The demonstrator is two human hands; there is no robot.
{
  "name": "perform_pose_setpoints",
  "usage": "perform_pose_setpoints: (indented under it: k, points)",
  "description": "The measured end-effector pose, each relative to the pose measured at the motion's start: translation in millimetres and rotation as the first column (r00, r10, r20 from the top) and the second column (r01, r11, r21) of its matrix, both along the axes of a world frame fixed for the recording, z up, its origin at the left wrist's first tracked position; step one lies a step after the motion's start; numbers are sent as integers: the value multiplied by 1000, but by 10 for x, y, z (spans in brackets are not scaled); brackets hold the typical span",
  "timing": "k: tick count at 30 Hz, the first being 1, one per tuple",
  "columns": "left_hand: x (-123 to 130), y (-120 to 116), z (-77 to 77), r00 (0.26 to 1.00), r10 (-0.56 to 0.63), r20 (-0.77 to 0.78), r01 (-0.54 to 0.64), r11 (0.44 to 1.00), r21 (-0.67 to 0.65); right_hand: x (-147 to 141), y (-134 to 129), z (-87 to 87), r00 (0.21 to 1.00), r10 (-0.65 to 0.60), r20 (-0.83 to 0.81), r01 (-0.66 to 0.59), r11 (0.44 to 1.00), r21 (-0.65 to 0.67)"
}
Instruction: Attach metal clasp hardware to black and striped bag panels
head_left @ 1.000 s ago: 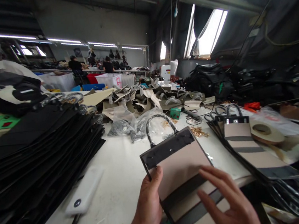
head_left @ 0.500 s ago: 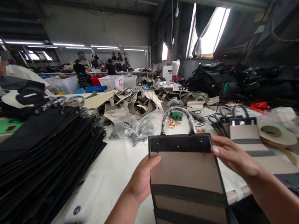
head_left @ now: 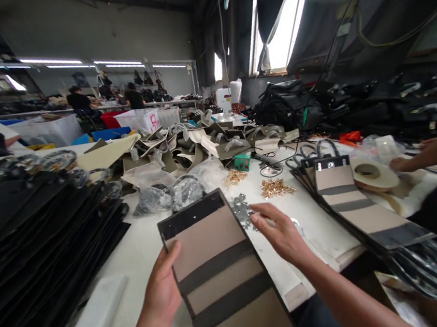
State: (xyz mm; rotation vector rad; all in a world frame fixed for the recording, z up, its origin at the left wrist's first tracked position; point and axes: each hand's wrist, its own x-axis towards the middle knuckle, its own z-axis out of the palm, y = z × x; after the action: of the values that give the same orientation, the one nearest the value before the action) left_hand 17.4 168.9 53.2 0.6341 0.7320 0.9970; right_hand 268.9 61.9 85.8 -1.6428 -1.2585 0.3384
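Left hand [head_left: 162,281] is closed on the striped panel [head_left: 216,255] at its left edge, thumb flat on the front, other fingers behind. Right hand [head_left: 278,230] is off the panel, fingers part-curled with only a narrow gap to the thumb, right beside the silver metal bits [head_left: 240,209]. Can't tell if it has pinched one; fingertips are too small and soft to call.

Panel sits tilted in front of the wearer, over the white table [head_left: 135,258], handle [head_left: 185,190] at its far end, lower end out of frame.

Risks: one-sided hold, so the panel could swing or sag if the thumb eases. Its right edge is close to the silver bits; a swing that way could sweep them about. Bits look small and tangled, so a quick pinch may bring up several, or drop one. Gold bits [head_left: 278,187] lie loose just beyond the right hand; a careless forearm or knuckle could mix the two piles. Handle is near the plastic bag [head_left: 151,196] and might snag it.
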Motion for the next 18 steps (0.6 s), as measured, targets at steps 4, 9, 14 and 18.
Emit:
perform_pose_setpoints:
  k: [4,9,14,18]
  points:
    - [-75,207,-199,967,167,-191,-177,983,-39,112,114,-520,998,37,43,-26,968,-249]
    - [151,253,-284,931,252,-265,-248,968,49,771,334,-762,957,-153,247,239,899,-368]
    - [334,299,-165,971,158,-181,-183,974,-134,1412,732,-808,889,-239,391,401,818,-413]
    - [462,304,-80,976,170,-134,-183,979,-85,1602,981,-913,860,-218,461,440,774,-454]
